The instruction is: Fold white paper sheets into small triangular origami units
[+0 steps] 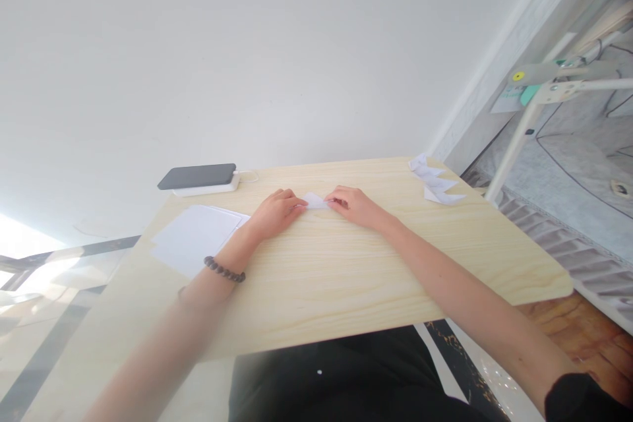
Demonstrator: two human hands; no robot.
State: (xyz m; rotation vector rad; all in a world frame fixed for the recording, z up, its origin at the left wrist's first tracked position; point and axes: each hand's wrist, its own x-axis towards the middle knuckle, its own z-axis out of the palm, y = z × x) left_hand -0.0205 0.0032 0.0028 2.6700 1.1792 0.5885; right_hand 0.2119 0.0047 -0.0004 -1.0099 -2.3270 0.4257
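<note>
Fingers of the left hand [277, 212] and right hand [353, 204] pinch together on opposite ends of the small folded paper [315, 201], at the middle of the far half of the counter [316, 277]. Folding appears to be the step in hand; the next move likely calls for aligned edges and even pressure. White, with its exposed middle peaked, the paper shows creases too small to tell.
</note>
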